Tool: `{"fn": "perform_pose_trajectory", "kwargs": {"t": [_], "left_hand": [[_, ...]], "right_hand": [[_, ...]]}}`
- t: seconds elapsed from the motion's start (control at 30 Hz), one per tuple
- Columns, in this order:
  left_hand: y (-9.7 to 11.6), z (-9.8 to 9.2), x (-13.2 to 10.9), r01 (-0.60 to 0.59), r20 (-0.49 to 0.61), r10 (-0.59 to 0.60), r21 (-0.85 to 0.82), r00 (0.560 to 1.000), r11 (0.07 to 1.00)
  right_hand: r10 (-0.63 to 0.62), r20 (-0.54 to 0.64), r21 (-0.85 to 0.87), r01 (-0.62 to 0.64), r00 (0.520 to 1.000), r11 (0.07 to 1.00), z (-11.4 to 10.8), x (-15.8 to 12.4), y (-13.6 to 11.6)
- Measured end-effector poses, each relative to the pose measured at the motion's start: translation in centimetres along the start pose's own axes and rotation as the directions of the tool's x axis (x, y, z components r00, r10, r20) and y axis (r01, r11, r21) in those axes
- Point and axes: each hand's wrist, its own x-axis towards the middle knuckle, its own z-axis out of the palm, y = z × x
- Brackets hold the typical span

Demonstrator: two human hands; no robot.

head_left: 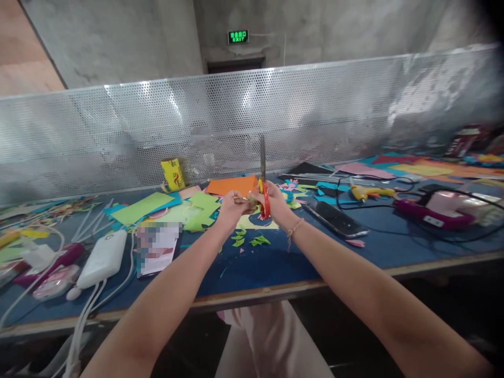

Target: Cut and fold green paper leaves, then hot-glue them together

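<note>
My right hand (275,203) is closed around the red and yellow handles of a pair of scissors (263,173), whose closed blades point straight up. My left hand (230,210) is curled just to its left, pinching a small thin piece (241,199) too tiny to name, held against the scissors. Both hands hover above the blue table (255,268). Small green paper scraps (252,240) lie on the table right beneath them.
Green and orange paper sheets (197,205) lie behind the hands. A white power bank (103,258) with cables sits left, a black phone (335,219) right, a yellow glue gun (368,192) and a pink device (441,210) farther right. A perforated metal screen (252,115) backs the table.
</note>
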Motion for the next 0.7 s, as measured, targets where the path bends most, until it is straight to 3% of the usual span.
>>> {"fn": "perform_pose_trajectory", "kwargs": {"t": [0.1,0.17,0.3,0.53,0.7], "left_hand": [[-0.1,-0.1,0.0,-0.017,0.027,0.017,0.015,1.0,1.0],[-0.2,-0.2,0.0,-0.028,0.034,0.027,0.022,0.999,0.999],[-0.1,-0.5,0.2,-0.055,-0.011,0.055,0.009,0.998,0.998],[0.1,-0.8,0.5,-0.046,-0.072,0.052,0.08,0.996,0.996],[0.4,-0.4,0.3,-0.041,-0.046,0.036,-0.122,0.998,0.992]], "right_hand": [[-0.015,-0.024,-0.01,0.014,1.0,1.0,-0.5,0.3,-0.2],[-0.002,0.02,-0.042,0.003,1.0,0.999,-1.0,0.4,-0.4],[-0.023,0.146,-0.087,0.036,0.989,0.996,-1.7,0.4,-0.8],[-0.042,0.185,-0.144,0.069,0.982,0.987,-1.5,1.0,-0.1],[-0.077,0.161,-0.147,0.101,0.984,0.984,-1.2,0.7,-0.6]]}}
